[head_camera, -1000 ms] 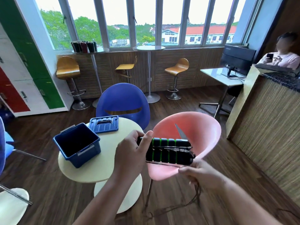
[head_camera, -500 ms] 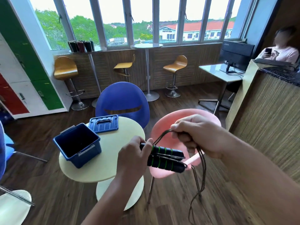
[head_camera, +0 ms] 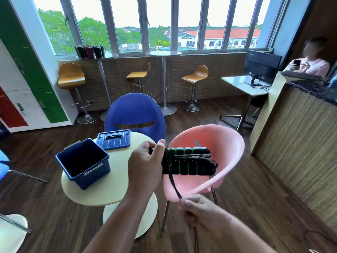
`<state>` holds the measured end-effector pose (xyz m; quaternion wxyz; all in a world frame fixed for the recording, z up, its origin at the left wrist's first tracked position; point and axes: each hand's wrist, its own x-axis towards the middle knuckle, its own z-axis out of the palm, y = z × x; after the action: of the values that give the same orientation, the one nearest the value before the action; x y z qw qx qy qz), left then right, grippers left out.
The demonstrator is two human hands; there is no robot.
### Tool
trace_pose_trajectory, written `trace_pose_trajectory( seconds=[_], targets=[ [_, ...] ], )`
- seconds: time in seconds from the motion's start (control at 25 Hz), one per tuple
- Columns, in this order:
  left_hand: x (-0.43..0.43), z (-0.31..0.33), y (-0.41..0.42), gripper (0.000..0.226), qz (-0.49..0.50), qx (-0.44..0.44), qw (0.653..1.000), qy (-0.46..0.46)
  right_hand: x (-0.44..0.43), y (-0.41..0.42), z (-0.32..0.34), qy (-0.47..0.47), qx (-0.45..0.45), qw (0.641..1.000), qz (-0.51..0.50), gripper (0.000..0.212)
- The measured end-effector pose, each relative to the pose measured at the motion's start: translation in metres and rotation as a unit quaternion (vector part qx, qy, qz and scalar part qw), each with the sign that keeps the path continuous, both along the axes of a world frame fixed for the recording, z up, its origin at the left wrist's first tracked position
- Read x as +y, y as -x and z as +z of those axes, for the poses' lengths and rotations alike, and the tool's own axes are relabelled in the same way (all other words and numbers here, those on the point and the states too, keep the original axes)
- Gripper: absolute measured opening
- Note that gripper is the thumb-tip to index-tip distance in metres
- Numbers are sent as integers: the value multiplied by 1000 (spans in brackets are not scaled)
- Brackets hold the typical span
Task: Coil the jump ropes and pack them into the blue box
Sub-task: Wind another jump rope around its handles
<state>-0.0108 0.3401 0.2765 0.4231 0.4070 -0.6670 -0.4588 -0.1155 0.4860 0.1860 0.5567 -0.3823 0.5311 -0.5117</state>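
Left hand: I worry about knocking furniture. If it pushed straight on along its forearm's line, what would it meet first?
Probably the blue chair, near its right edge, just beyond the round table. The left hand grips the jump rope handles; depth is unclear, so it might pass over.

fig.: layout as i view it.
box (head_camera: 83, 161) on table (head_camera: 113, 189), lid (head_camera: 113, 139) just behind it; a chair (head_camera: 135, 110) behind the table, a second chair (head_camera: 224, 143) to its right.
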Motion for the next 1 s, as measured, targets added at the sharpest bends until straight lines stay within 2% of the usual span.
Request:
trace_pose_trajectory(
  seconds=[0.08,0.12,0.2,0.24,0.32,0.4,0.52,0.56,0.6,0.64,0.72,0.76,0.88,0.92,1.0],
  targets=[
    [4,-2,-8,44,-61,-7,997,-44,-2,35,10,-28,54,996,-59,21],
    [8,-3,-10,42,-96,-13,993,-61,-5,51,22,-48,90,992,-75,24],
    [13,-6,-17,37,-149,-57,986,-56,-17,76,57,-51,176,982,-42,22],
    [14,-7,-19,34,-159,-97,982,-24,-26,82,75,-35,222,974,-8,19],
    [15,-10,-20,32,-145,-182,971,59,-39,82,108,-46,291,955,16,18],
    [12,-12,-19,33,-105,-233,959,122,-45,69,134,-54,362,931,8,26],
    [1,-13,-15,33,-28,-253,953,166,-40,37,150,-14,534,845,-19,29],
    [-4,-14,-13,33,-4,-243,955,169,-36,23,145,6,559,828,-37,29],
    [-8,-14,-11,33,16,-227,959,169,-32,8,135,13,539,840,-60,30],
    [-12,-14,-9,33,36,-206,963,169,-29,-6,122,25,470,878,-86,32],
    [-17,-13,-4,33,68,-161,970,168,-27,-32,96,37,264,953,-147,33],
    [-18,-13,-1,31,79,-141,972,168,-26,-42,86,46,179,967,-174,32],
    [-11,-10,8,29,82,-92,982,146,-24,-51,55,61,9,978,-198,23],
    [-8,-10,9,29,83,-77,985,131,-25,-50,42,64,-18,980,-186,23],
    [-6,-6,9,31,89,-51,990,95,-24,-46,21,79,-6,984,-158,24]
  ],
)
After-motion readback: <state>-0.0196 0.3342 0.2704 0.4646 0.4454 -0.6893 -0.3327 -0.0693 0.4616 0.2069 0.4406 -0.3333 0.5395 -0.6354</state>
